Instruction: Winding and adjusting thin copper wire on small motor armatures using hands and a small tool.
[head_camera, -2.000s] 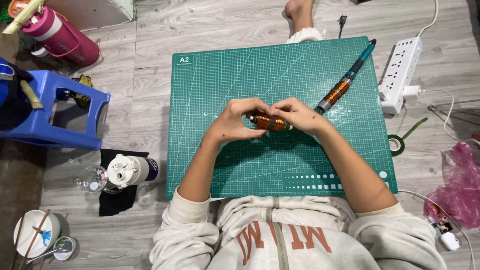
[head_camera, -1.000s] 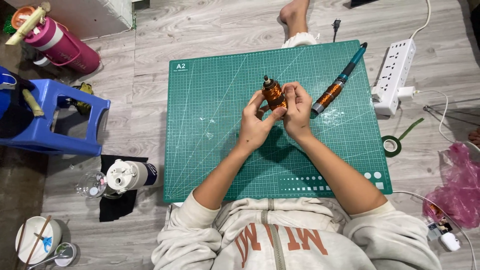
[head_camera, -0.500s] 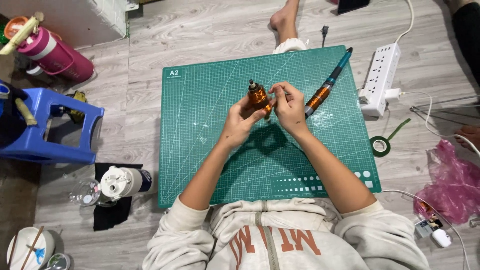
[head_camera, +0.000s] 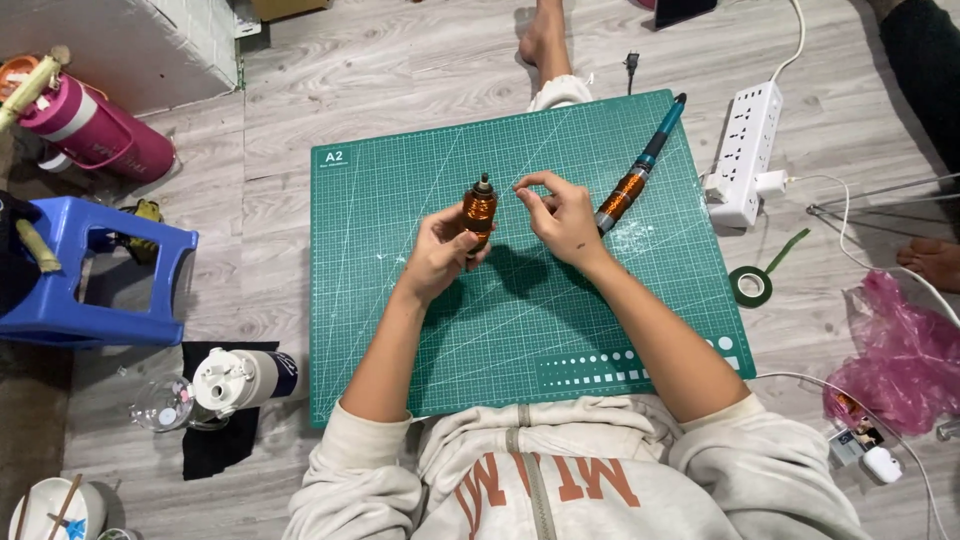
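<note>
Your left hand (head_camera: 440, 250) grips the copper coil (head_camera: 480, 208) and holds it upright above the green mat (head_camera: 520, 320), near its middle. Your right hand (head_camera: 560, 215) is just beside the coil, apart from it, holding nothing, thumb and forefinger curled close together. A teal tool (head_camera: 640, 170) with a copper winding lies tilted on the mat just right of that hand. Power strip (head_camera: 748, 150) and tape roll (head_camera: 750, 286) sit on the floor off the mat's right edge
</note>
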